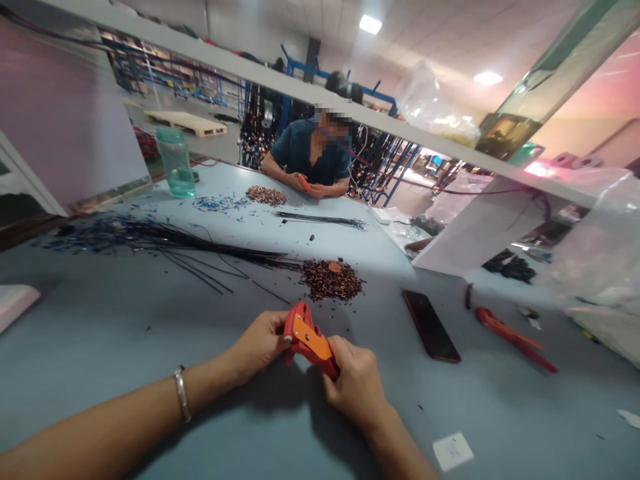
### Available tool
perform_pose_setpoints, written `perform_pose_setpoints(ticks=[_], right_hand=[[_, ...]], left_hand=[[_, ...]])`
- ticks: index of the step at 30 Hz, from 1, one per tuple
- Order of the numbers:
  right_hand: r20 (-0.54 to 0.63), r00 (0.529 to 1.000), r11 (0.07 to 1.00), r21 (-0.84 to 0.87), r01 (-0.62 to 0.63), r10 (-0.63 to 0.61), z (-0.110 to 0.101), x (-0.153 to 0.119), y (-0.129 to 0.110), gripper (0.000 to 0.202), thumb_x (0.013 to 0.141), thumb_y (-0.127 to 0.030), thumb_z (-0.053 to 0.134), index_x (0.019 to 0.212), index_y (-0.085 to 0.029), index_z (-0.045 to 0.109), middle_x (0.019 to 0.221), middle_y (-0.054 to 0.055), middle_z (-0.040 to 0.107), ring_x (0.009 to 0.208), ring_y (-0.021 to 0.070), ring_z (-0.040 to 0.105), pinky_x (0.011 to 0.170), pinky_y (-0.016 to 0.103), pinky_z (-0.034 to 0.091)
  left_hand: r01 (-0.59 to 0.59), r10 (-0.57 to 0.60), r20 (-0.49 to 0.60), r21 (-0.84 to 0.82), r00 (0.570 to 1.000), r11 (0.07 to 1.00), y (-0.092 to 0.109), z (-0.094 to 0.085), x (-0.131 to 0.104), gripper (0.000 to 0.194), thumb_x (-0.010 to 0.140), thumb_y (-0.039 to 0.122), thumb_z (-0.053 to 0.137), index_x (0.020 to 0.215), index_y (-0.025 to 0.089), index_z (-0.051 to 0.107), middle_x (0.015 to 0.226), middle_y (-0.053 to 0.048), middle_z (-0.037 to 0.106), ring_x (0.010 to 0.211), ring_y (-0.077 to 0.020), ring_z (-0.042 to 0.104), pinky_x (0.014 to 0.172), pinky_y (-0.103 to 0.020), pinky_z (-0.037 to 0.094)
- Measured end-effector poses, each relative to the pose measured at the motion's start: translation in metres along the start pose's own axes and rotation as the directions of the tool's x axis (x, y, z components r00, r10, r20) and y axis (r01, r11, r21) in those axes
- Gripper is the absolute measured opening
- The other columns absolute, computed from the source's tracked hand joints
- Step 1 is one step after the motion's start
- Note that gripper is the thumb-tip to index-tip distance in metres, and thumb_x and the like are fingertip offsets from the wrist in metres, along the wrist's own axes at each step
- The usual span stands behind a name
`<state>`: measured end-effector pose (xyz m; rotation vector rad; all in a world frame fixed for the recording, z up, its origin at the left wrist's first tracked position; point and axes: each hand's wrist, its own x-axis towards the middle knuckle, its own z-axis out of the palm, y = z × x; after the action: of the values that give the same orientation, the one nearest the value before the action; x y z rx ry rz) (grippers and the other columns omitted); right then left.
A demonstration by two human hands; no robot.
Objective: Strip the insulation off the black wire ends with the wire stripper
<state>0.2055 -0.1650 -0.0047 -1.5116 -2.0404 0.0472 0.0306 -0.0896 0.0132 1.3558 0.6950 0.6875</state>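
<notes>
My right hand [355,377] is wrapped around the handles of a red and orange wire stripper [311,339], held above the table's front half. At the tool's head is my left hand [263,343], its thumb and fingers closed; what they pinch is hidden behind the tool. One thin black wire [270,291] runs along the table up to the head of the stripper. Just beyond lies a heap of small black and copper-coloured scraps [333,280]. A long bundle of black wires [215,247] with blue ends stretches left from that heap.
Right of my hands lie a phone [431,327], another red hand tool [515,337] and a white label [453,452]. Across the table a person [313,157] holds a similar red tool. A green bottle [175,163] stands far left. Overhead a white shelf beam [370,120] crosses.
</notes>
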Motion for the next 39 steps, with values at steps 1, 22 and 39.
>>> perform_pose_setpoints(ticks=[1, 22, 39], right_hand=[[0.009, 1.000, 0.999, 0.027, -0.017, 0.017, 0.000, 0.001, -0.001, 0.012, 0.064, -0.013, 0.045, 0.071, -0.022, 0.046, 0.060, 0.000, 0.053, 0.053, 0.0171, 0.050, 0.050, 0.026, 0.031], [0.636, 0.703, 0.009, 0.740, -0.673, 0.318, 0.000, 0.010, -0.009, 0.029, 0.063, -0.037, 0.072, 0.064, -0.017, 0.052, 0.041, -0.007, 0.049, 0.030, 0.0078, 0.043, 0.031, 0.018, 0.034], [0.642, 0.687, 0.034, 0.722, -0.691, 0.341, -0.004, 0.008, -0.010, 0.028, 0.065, -0.037, 0.071, 0.074, -0.015, 0.057, 0.054, -0.001, 0.061, 0.041, 0.0126, 0.057, 0.038, 0.021, 0.043]], left_hand=[[-0.037, 0.039, -0.028, 0.050, 0.999, 0.998, -0.002, -0.001, 0.000, 0.058, 0.061, 0.071, 0.067, 0.069, 0.013, 0.063, 0.055, 0.001, 0.054, 0.047, -0.0098, 0.041, 0.046, -0.021, 0.033], [-0.181, 0.288, -0.162, 0.475, 0.944, 0.861, -0.002, 0.002, -0.003, 0.020, 0.081, 0.025, 0.056, 0.069, 0.013, 0.065, 0.055, 0.001, 0.059, 0.050, -0.0098, 0.048, 0.049, -0.019, 0.037], [-0.224, 0.331, -0.132, 0.506, 0.934, 0.833, -0.004, 0.004, -0.005, 0.021, 0.079, 0.024, 0.053, 0.067, 0.010, 0.063, 0.054, 0.002, 0.053, 0.049, -0.0081, 0.042, 0.046, -0.017, 0.035]])
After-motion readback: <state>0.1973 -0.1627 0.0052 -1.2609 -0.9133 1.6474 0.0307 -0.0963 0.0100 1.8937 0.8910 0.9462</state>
